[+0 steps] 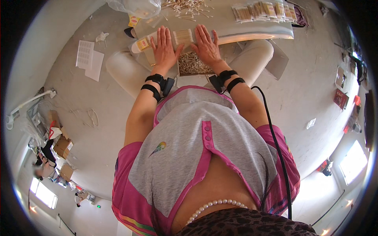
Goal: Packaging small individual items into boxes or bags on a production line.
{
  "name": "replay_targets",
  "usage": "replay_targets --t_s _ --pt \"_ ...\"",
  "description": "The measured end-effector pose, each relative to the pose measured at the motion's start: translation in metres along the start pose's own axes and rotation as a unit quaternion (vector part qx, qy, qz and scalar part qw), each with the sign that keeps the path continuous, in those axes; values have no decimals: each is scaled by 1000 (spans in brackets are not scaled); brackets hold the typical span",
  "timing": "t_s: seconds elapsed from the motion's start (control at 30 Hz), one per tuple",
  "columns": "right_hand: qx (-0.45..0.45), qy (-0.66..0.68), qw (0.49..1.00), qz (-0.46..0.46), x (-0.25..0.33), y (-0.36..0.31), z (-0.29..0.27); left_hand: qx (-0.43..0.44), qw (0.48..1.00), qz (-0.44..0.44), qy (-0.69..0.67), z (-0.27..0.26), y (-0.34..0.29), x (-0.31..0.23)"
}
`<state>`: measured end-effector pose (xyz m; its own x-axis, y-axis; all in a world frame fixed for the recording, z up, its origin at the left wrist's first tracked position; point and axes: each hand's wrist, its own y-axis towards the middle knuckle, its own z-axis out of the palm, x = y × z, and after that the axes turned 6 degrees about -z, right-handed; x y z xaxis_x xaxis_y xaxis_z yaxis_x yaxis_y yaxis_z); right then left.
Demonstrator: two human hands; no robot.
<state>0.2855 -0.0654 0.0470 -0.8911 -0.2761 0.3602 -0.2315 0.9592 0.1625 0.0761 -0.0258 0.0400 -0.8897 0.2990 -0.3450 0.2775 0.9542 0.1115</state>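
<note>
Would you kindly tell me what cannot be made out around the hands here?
In the head view:
Loose swab pile: far end, cut off by the top edge.
Plastic bag: upper part, same edge.
Left hand and right hand: palms, hidden by their backs.
Boxed swabs: lower layers, under those on top.

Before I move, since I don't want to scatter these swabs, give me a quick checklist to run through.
1. Left hand open, back up: ok.
2. Right hand open, back up: ok.
3. Swab row between the hands, lined up side by side: ok.
4. Both hands apart from the row: cannot tell; they lie very close on either side.
5. Swab pile beyond the hands in order: not ok; its swabs lie crisscross.
6. Swab packets grouped together at far right: ok.
</note>
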Motion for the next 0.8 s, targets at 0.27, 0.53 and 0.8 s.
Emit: replay_targets --t_s 0.27,0.53,0.8 --pt "9 -26 1000 12 6 6 19 50 997 11 52 1 1 0" --pt "11 -19 1000 18 10 9 24 50 998 18 41 1 -2 -7" --pt "10 -29 999 21 9 11 23 35 999 14 24 5 -2 -9"
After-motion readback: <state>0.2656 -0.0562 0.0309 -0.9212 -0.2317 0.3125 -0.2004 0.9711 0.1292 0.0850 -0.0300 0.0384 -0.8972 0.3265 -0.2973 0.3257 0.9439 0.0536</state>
